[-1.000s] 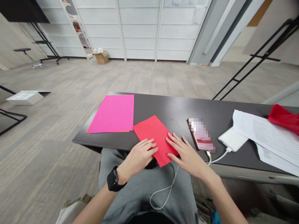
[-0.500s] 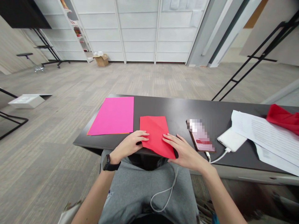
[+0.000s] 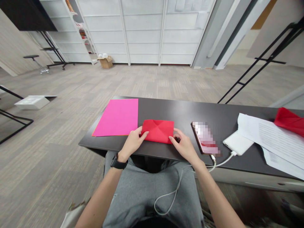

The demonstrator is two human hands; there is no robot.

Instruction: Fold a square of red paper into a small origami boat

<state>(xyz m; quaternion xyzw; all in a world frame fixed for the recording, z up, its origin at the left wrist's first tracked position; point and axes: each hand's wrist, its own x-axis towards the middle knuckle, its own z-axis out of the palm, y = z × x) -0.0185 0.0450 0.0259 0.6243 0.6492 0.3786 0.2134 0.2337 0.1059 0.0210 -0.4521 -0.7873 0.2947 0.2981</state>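
A folded red paper (image 3: pixel 158 130) with crossing creases lies on the dark table (image 3: pixel 180 112) near its front edge. My left hand (image 3: pixel 133 142) pinches the paper's lower left corner, and a black watch sits on that wrist. My right hand (image 3: pixel 184 145) pinches the lower right corner, fingers curled. A stack of pink paper (image 3: pixel 117 117) lies flat just left of the red sheet.
A phone (image 3: pixel 205 137) lies to the right of my right hand, cabled to a white power bank (image 3: pixel 237 142). White printed sheets (image 3: pixel 268 136) and a red cloth (image 3: pixel 288 120) sit at the far right. Black stands, a stool and a cardboard box are on the floor beyond.
The red paper has turned from a diagonal, overhanging position to square on the table and is folded smaller. Both hands moved forward from lying flat on it to gripping its lower corners.
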